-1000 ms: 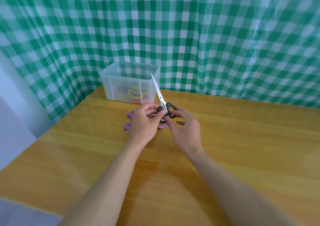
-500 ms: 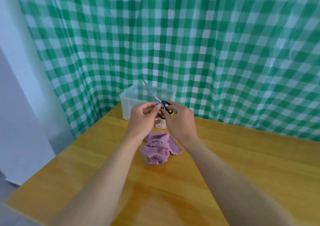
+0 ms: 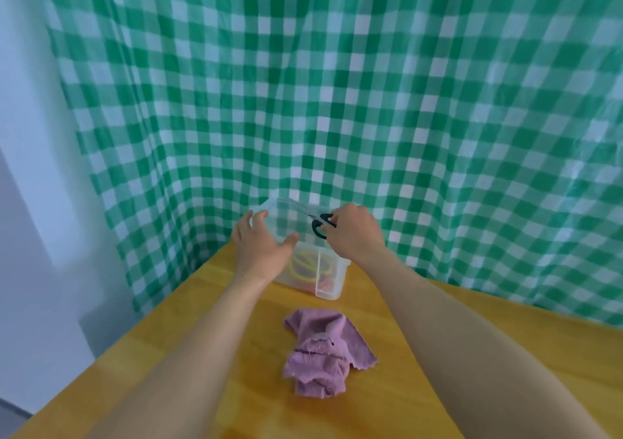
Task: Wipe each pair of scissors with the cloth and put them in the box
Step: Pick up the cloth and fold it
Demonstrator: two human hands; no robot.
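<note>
Green and white checked curtain (image 3: 337,101) hangs behind the table (image 3: 256,405), with a pale wall (image 3: 33,202) at the far left. Both bare arms reach out over the yellow table. The left hand (image 3: 259,249) is over the left side of the clear box (image 3: 332,280), with its fingers spread apart and holding nothing. I cannot tell if it touches the rim. The box stands at the back of the table by the curtain. Yellow and red scissors (image 3: 301,266) lie inside it. A crumpled purple cloth (image 3: 320,354) lies on the table just in front of the box, between the arms. Black scissors (image 3: 322,224) are held over the open box with the blades pointing left. The right hand (image 3: 354,233) grips their black handles.
</note>
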